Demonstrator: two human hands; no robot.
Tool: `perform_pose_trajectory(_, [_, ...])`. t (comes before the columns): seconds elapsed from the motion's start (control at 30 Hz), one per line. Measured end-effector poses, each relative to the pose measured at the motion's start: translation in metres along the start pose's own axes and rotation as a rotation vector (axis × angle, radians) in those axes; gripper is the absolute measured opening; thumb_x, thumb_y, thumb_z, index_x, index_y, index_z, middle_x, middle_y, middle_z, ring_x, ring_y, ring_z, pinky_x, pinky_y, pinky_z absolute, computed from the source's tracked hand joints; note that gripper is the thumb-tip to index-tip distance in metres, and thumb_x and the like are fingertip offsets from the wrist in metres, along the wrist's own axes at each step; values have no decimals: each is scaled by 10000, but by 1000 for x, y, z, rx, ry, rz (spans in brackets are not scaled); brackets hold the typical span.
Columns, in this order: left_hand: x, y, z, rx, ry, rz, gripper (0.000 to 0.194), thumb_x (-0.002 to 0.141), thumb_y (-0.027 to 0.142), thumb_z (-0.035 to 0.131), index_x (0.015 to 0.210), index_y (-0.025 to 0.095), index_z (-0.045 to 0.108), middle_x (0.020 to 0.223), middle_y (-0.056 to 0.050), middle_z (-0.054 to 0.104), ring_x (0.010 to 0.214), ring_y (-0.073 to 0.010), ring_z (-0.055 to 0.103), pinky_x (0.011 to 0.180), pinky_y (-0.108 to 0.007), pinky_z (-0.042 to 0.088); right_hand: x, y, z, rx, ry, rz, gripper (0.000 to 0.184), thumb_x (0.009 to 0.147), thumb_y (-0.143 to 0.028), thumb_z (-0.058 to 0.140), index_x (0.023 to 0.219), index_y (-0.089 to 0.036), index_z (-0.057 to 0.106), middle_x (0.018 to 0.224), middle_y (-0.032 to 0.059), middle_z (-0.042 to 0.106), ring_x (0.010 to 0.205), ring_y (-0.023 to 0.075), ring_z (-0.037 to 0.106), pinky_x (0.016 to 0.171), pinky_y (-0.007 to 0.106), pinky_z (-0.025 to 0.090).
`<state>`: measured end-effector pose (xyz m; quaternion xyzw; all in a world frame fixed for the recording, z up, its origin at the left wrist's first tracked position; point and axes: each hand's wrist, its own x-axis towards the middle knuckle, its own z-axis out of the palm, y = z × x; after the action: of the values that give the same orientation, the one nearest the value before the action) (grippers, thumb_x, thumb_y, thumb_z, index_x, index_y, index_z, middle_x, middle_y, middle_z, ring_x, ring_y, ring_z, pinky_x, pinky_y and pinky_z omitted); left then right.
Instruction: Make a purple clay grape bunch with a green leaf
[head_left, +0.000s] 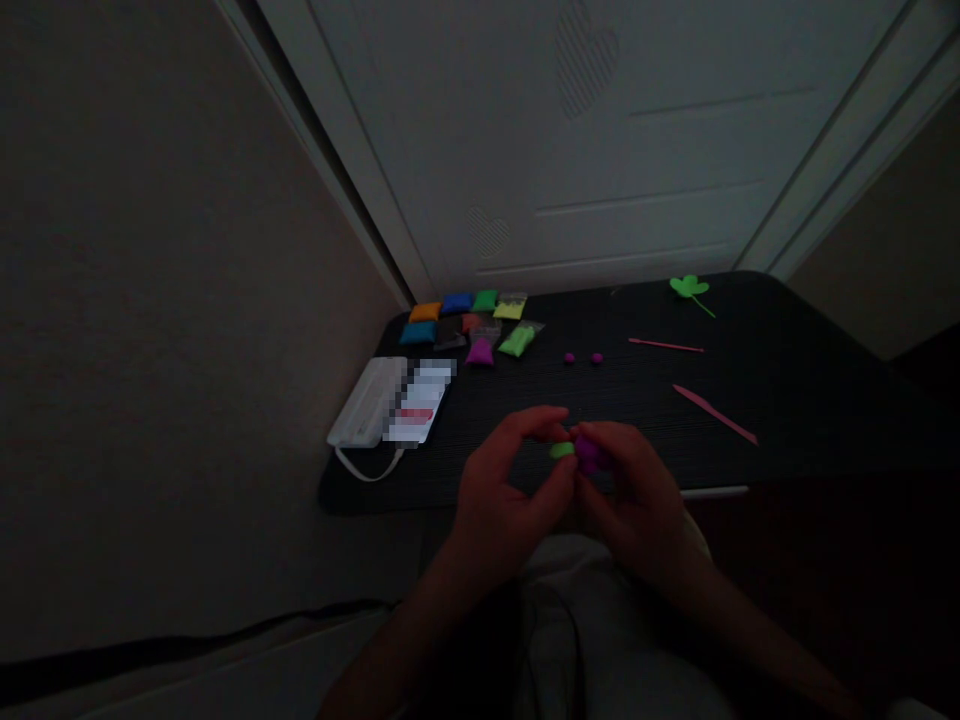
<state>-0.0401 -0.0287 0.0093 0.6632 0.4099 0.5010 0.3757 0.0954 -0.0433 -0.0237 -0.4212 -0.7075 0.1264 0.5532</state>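
Note:
My left hand [514,485] and my right hand [637,495] meet near the front edge of the dark table. Between their fingertips is a small purple lump of modelling clay [589,453] with a bright green clay piece [561,451] at its left side. The right thumb and fingers pinch the purple part and partly cover it. My left thumb presses where green meets purple, its index finger arched above. Two small purple clay balls [569,358] lie on the table beyond the hands. To the right rest a thin pink modelling tool [667,345] and a broader pink clay knife [716,414].
Several bags of coloured clay [480,352] lie at the back left. A phone [424,402] with a white cable sits beside a pale plastic case [370,402]. A green clover shape [688,288] is at the back right. A white door [525,150] stands behind the table [465,480].

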Motion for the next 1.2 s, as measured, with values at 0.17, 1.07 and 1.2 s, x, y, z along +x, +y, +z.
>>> perform_pose_trajectory(0.17, [1,-1,-2,37,-42,-12,365,702,109,564,1036,252,534,900,-14,582,860,-150,549,823,-303,425,0,2,2,-35,8,-9,432,745,-123,536,1145,-258,447,998,52,578,918,187,555,771,357,475])
perform_pose_trajectory(1.07, [71,-70,-38,29,192,-169,393,727,335,554,1096,216,492,1052,-62,570,959,-172,540,847,-347,403,5,71,26,-539,-163,294,270,763,-339,536,975,-184,598,1001,101,597,1013,262,499,879,456,363])
perform_pose_trajectory(1.2, [111,-95,-26,417,130,-30,442,760,356,496,1160,172,455,1133,-119,536,1038,-227,503,885,-394,367,3,72,20,-486,-140,309,361,739,-355,563,1044,-160,571,1043,116,584,1018,275,497,889,470,368])
